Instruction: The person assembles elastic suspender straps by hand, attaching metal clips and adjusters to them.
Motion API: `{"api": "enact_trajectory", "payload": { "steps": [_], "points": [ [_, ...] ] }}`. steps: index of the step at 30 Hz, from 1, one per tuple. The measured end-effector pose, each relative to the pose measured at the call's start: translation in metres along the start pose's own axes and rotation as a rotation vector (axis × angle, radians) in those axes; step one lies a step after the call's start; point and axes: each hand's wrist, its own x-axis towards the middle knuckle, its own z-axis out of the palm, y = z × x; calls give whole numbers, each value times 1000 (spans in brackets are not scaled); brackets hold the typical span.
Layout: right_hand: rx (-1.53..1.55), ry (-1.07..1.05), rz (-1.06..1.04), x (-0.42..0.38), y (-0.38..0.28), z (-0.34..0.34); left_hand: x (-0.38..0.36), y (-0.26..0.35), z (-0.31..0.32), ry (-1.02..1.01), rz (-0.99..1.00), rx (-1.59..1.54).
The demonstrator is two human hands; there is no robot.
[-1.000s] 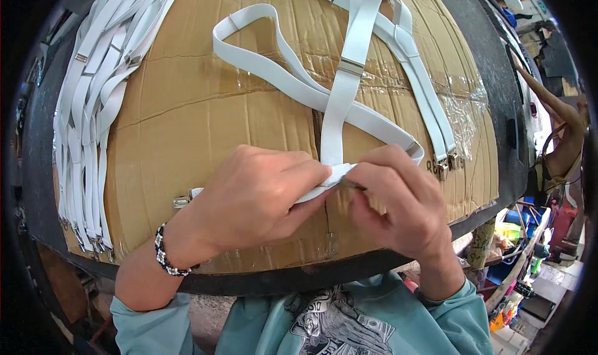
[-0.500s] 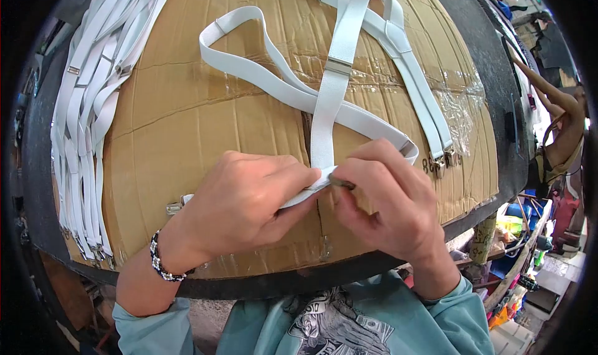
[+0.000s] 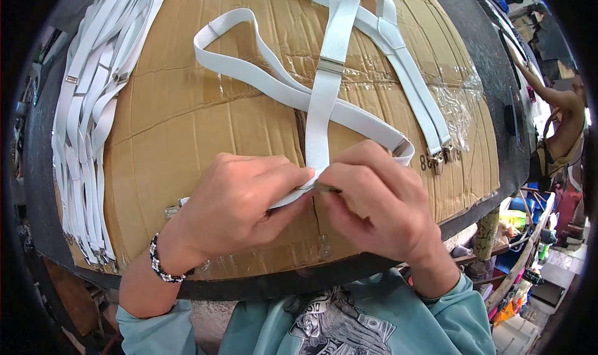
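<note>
Between the two hands passes a white strap [image 3: 319, 121], which runs away from them over a cardboard sheet [image 3: 174, 137] on the dark bench [image 3: 274, 286]. The left hand [image 3: 240, 199] grips it between thumb and fingers; the right hand [image 3: 377, 202] pinches it just beside, its fingertips hiding the exact spot. Near the left wrist shows a metal clip [image 3: 172, 211]. Farther left lies a strap bundle [image 3: 81, 137]; beyond the right hand, a forked strap [image 3: 414, 87].

Cardboard [image 3: 168, 149] on table [image 3: 464, 28]; strap bundle [image 3: 84, 109] left, loose straps [image 3: 319, 105] centre and right.
</note>
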Motion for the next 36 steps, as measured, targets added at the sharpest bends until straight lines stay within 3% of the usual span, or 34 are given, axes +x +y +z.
{"api": "enact_trajectory", "payload": {
  "steps": [17,25,30,33,36],
  "points": [
    [-89,-65,74,-6,7,-18,1,1,2,15,-57,-20],
    [113,100,323,-25,-16,-40,3,1,-3,42,-140,-128],
    [423,-15,672,-46,-27,-46,2,0,-2,92,-151,-168],
    [448,-41,764,-49,-19,-48,4,2,-4,91,-144,-155],
    [430,-12,718,-44,-18,-53,4,3,-5,86,-130,-152]
  ]
}}
